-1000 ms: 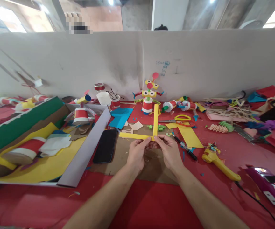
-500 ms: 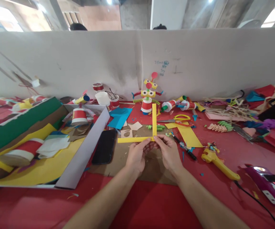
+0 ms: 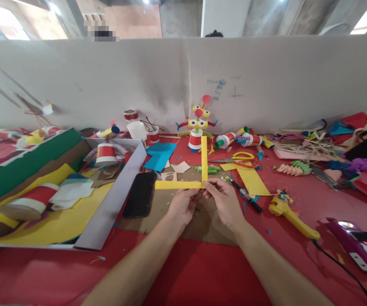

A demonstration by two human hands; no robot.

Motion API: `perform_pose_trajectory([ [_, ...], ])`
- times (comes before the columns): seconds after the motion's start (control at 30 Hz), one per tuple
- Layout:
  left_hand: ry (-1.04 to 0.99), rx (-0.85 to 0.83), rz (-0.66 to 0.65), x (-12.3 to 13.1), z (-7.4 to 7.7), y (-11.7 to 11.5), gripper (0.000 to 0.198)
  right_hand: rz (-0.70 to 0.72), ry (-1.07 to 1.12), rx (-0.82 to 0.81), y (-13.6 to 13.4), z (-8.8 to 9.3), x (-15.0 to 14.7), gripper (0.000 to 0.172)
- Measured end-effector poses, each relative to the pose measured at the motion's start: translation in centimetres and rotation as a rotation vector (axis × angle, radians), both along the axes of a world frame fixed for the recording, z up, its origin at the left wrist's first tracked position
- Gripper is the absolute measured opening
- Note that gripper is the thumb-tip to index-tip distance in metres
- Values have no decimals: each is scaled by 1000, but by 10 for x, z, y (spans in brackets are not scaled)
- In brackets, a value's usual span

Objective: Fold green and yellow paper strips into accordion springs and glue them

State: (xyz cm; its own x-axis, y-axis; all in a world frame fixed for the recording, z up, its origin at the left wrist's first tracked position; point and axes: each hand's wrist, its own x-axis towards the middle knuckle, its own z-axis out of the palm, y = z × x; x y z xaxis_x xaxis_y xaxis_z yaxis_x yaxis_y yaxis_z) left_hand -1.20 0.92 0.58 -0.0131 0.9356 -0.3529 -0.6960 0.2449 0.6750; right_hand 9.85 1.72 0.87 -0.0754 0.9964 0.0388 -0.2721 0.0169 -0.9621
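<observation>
- Yellow paper: upright strip (image 3: 204, 158) towards twelve, level strip (image 3: 177, 185) towards nine, the two meeting in a square corner in front of me, raised over the brown card (image 3: 202, 231). Clock centred on that corner.
- Right hand (image 3: 224, 199), at four: thumb and finger narrowed, pinching the corner.
- Left hand (image 3: 183, 205), at seven: fingers narrow at the corner's lower edge, tips partly hidden; I judge them to be steadying the level strip.
- Whether glue lies between the strips I cannot tell from my end.
- My advice: press flat on the overlap, edges flush, arms square. A skewed corner would probably throw off any fold. Light pressure; thin paper likely creases easily.
- Nearby: green pleated piece (image 3: 213, 170) at one, scissors (image 3: 232, 160) at two, phone (image 3: 139, 195) at eight.
- Farther: cup figure (image 3: 196, 140) just short of twelve, yellow glue gun (image 3: 293, 222) near four, its cord best given room by my right forearm.
</observation>
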Motion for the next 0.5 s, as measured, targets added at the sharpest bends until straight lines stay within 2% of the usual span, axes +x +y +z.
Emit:
perform_pose_trajectory([
  [0.2, 7, 50, 18, 0, -2, 1, 19, 4, -56, 51, -1, 1, 1, 19],
  [0.5, 289, 245, 62, 2, 7, -5, 27, -69, -60, 51, -2, -7, -1, 19],
])
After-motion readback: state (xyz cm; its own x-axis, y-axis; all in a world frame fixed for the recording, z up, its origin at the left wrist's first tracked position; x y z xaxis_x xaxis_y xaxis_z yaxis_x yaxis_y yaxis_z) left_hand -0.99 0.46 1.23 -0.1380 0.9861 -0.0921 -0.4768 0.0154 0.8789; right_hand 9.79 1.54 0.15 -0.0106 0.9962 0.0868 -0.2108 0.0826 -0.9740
